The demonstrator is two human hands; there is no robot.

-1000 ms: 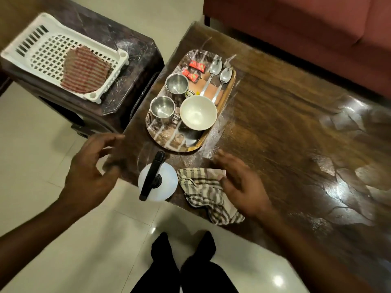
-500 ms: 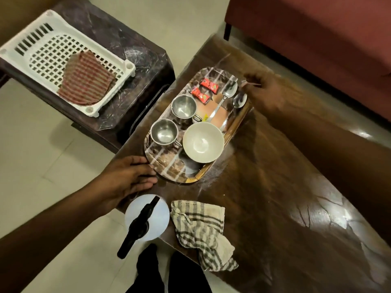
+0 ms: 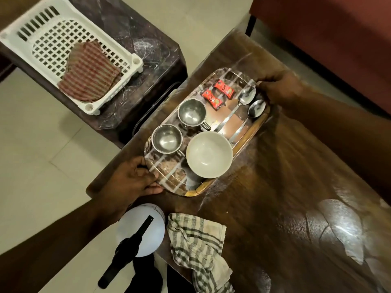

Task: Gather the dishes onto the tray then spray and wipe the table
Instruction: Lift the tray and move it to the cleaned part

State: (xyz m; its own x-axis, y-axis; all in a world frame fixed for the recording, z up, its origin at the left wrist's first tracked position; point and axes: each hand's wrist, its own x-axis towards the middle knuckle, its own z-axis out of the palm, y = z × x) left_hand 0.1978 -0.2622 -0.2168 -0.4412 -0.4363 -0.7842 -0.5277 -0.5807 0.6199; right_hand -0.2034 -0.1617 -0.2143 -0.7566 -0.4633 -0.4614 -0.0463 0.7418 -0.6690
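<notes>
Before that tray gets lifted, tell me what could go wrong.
1. The white bowl sits by the tray edge; a tilt could slide it off.
2. The two spoons lie loose and may roll.
3. The left hand holds only the near rim, the right hand the far end, so the grip looks shallow and uneven lifting might tip the steel cups.

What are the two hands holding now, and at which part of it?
Both hold the oval reflective metal tray carrying the dishes. The left hand grips its near-end rim; the right hand grips its far-end rim, beside the two steel spoons.
</notes>
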